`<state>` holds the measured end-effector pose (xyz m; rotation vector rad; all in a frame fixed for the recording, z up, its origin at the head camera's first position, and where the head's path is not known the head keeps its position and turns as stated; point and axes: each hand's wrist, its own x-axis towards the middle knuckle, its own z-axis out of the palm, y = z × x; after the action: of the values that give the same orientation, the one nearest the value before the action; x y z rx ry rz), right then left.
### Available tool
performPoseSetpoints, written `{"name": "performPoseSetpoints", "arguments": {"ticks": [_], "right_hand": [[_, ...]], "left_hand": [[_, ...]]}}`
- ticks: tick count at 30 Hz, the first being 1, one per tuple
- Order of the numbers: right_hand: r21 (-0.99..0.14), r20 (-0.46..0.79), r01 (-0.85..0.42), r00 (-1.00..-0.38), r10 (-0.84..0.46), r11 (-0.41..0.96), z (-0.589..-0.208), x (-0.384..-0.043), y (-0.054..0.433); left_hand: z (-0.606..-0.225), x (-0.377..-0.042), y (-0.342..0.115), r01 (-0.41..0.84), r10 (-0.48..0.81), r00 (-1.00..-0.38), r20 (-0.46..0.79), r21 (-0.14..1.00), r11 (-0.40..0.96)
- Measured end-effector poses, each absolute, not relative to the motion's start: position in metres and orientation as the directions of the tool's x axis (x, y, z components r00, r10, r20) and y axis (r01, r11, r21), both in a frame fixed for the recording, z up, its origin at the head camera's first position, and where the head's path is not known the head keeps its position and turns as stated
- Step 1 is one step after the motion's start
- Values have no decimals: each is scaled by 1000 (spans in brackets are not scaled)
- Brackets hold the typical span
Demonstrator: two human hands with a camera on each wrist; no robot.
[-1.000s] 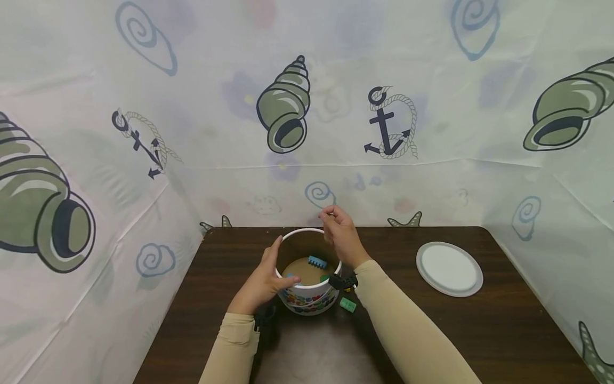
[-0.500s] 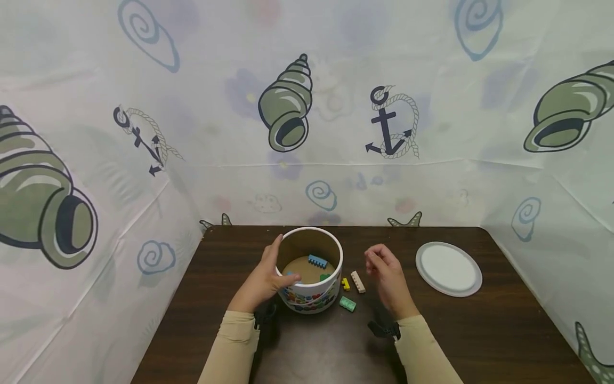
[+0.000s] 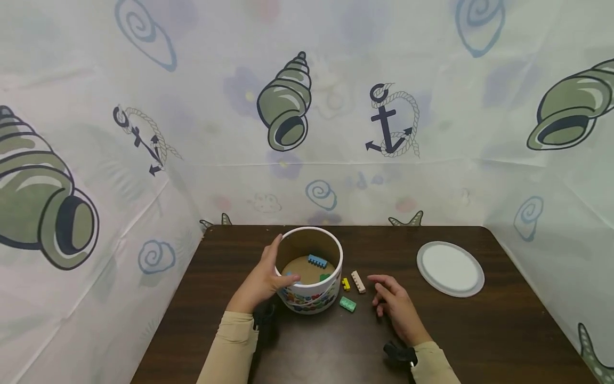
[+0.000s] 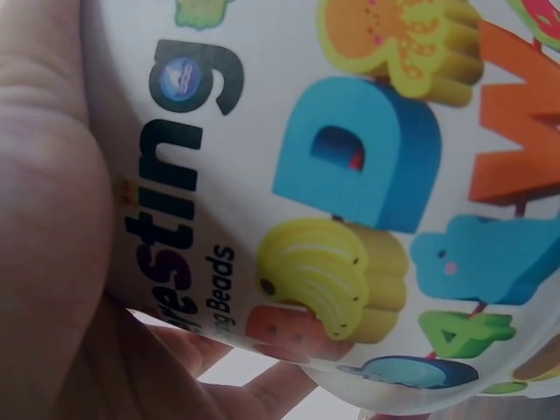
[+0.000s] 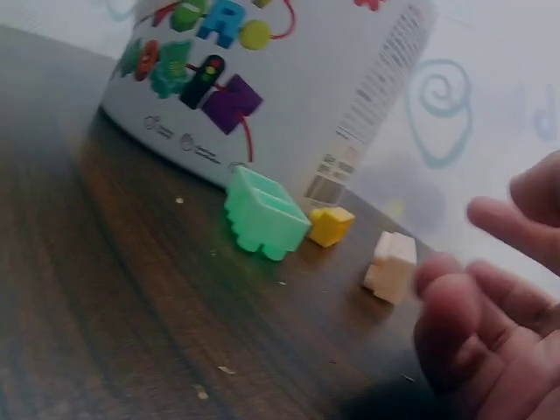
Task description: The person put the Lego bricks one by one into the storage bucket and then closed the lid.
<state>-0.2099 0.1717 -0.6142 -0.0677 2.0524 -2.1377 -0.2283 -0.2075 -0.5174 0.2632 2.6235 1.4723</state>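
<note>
A white bucket (image 3: 310,298) with printed pictures stands upright on the table. My left hand (image 3: 258,280) grips its left side, the thumb over the near rim; printed letters and animals fill the left wrist view. Inside lie a blue toy brick (image 3: 317,261) and a green brick (image 3: 324,277), with a lighter blue piece partly behind the thumb. Right of the bucket are a beige brick (image 3: 357,282), a small yellow brick (image 3: 346,284) and a light green brick (image 5: 267,214). My right hand (image 3: 398,308), fingers loosely bent and holding nothing, is just right of the beige brick.
A white round lid or plate (image 3: 451,269) lies at the right of the dark wooden table (image 3: 503,330). Patterned cloth (image 3: 345,186) hangs behind and along both sides. Small crumbs (image 5: 227,370) dot the tabletop.
My right hand has left the space over the bucket, moved right and down beside the loose bricks, and its fingers have loosened. My left hand stays on the bucket.
</note>
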Motion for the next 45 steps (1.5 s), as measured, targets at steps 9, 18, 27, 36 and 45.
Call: {"name": "performPoseSetpoints", "arguments": {"ticks": [9,18,27,36,45], "right_hand": [[-964,-108,29,-952,-287,264,-606,-210,166],[-953,-119,-28,-881,-458,302,-597,-210,174],[-943,-112,-46,-887,-447,329,-597,-209,173],[-991,-125,112,-964,-233,71,-606,-208,171],[-984,-179,180,-967,-182,9,-608,-205,172]], "left_hand": [[-511,-231,-205,93,211,-977,-17,862,499],[-510,-233,-208,101,216,-976,-13,855,508],[-510,-231,-208,92,208,-978,-17,861,500],[-514,-228,-208,87,199,-980,-19,855,512],[-517,-226,-207,82,200,-979,-27,854,515]]}}
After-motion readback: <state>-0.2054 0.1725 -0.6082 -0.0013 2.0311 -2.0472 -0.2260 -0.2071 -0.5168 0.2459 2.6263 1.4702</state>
